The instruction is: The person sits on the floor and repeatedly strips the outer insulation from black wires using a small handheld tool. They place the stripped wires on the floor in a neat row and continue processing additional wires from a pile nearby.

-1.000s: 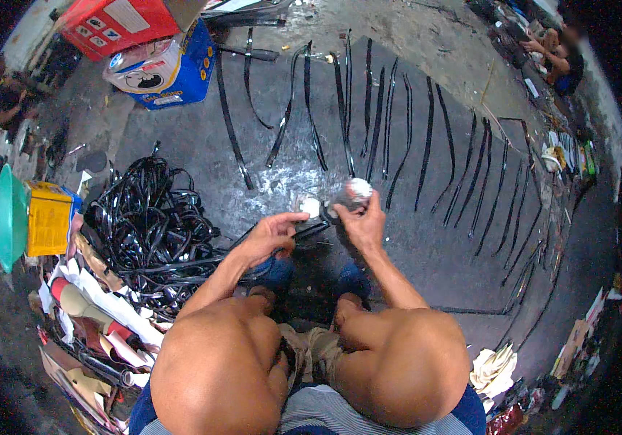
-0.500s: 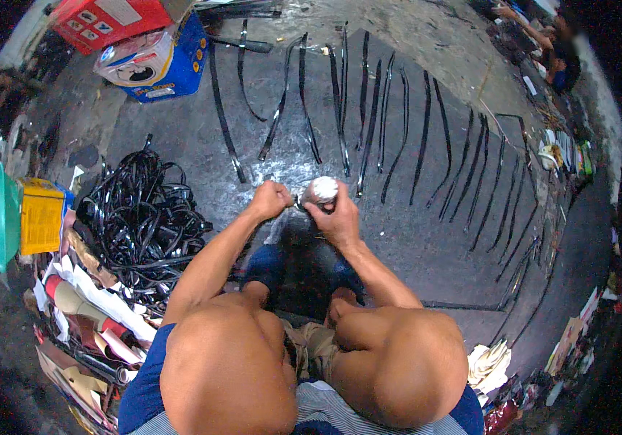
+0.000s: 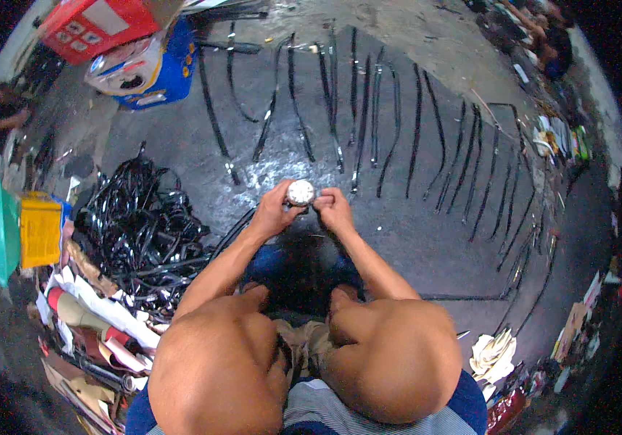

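Note:
My left hand (image 3: pixel 276 208) is wrapped round a squat round thing with a shiny whitish top (image 3: pixel 301 193); its exact kind I cannot make out. Close against its right side is my right hand (image 3: pixel 333 208), fingers bent together in a pinch, and what they hold is hidden. Both hands are above the far end of a dark, smooth block (image 3: pixel 303 255) between my feet. Black glossy strips (image 3: pixel 232 233) run from near my left wrist toward a tangled heap of such strips (image 3: pixel 140 225) at the left.
Black strips (image 3: pixel 413 130) lie spread in a row on the dark floor mat. A red box (image 3: pixel 100 25) and a blue box (image 3: pixel 173 72) stand far left. A yellow container (image 3: pixel 40 228), green basin (image 3: pixel 2 230) and scraps (image 3: pixel 100 304) are left. A person (image 3: pixel 550 43) is far right.
The round thing has passed from my right hand to my left and now faces top up. My right hand has let go of it and pinches beside it. The view has shifted slightly.

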A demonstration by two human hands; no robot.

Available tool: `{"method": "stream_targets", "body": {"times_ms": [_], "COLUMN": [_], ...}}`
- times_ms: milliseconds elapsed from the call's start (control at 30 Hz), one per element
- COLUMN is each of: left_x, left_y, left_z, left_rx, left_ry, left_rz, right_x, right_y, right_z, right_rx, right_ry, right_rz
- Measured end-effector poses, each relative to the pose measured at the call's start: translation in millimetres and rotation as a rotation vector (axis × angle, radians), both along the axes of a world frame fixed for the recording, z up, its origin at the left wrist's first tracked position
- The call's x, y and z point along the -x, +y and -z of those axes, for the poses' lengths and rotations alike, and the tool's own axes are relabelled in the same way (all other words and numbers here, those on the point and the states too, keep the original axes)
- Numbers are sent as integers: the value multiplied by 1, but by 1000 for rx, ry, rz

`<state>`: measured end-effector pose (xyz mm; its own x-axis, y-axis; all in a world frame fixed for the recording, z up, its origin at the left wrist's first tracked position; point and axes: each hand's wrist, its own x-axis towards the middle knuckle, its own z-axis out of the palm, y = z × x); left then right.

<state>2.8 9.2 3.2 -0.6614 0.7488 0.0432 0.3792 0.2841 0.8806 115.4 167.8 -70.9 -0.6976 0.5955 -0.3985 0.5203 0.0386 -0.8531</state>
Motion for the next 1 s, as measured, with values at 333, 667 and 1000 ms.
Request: {"method": "stream_targets", "body": {"times_ms": [333,667,1000], "left_x": [-1,-1,1], "left_y": [-1,-3,-2], "left_z": [3,7,-1], "left_rx": [-92,-82,-70], "left_ry": [87,41,11], "left_rz": [-6,-11,-12], "right_x": [31,-39,-22], "right_y": [-2,70,218], "right_z": [7,-242,-431], "right_rx": [332,783,210], "right_ry": [-80,639,1023], "right_rz": [266,325,188]}}
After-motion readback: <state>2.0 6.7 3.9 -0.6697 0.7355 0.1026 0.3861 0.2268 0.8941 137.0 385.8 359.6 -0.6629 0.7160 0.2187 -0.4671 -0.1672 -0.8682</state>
